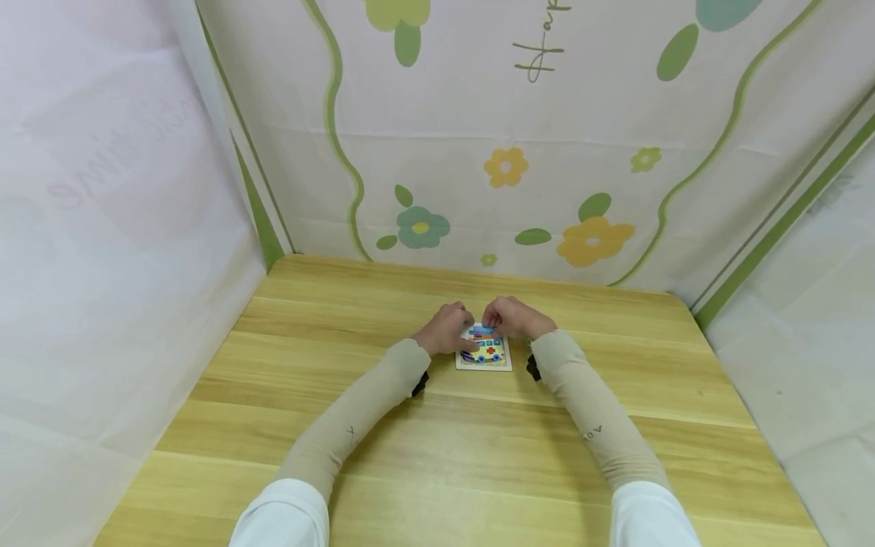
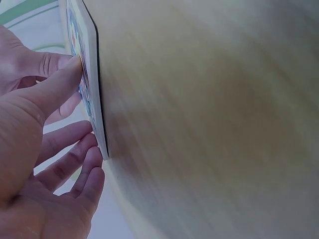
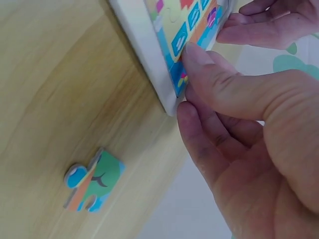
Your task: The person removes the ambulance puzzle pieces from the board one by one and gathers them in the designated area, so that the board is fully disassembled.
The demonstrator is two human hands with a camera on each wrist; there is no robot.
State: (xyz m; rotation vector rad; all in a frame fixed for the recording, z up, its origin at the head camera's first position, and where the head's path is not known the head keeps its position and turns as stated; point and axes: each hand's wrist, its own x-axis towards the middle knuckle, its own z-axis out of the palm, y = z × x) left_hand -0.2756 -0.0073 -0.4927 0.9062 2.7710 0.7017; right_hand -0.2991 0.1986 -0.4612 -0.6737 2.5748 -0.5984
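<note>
A jigsaw puzzle [image 1: 489,354] with a yellow ambulance picture and a white frame lies on the wooden table between both hands. My left hand [image 1: 447,329] holds its left side. In the left wrist view the left thumb [image 2: 70,74] rests on the picture, with the fingertips against the frame's edge. The right hand [image 1: 514,317] grips the far right corner. Its thumb [image 3: 204,62] presses the picture while the other fingers bend at the frame's edge; whether a single piece sits under them is hidden. A loose puzzle piece [image 3: 102,177], green, blue and orange, lies beside the right hand.
The wooden table [image 1: 424,471] extends on all sides of the puzzle. A white cloth with flowers [image 1: 506,167] hangs behind its far edge, and pale cloth walls [image 1: 102,266] stand left and right. Dark wrist straps [image 1: 533,368] show under the sleeves.
</note>
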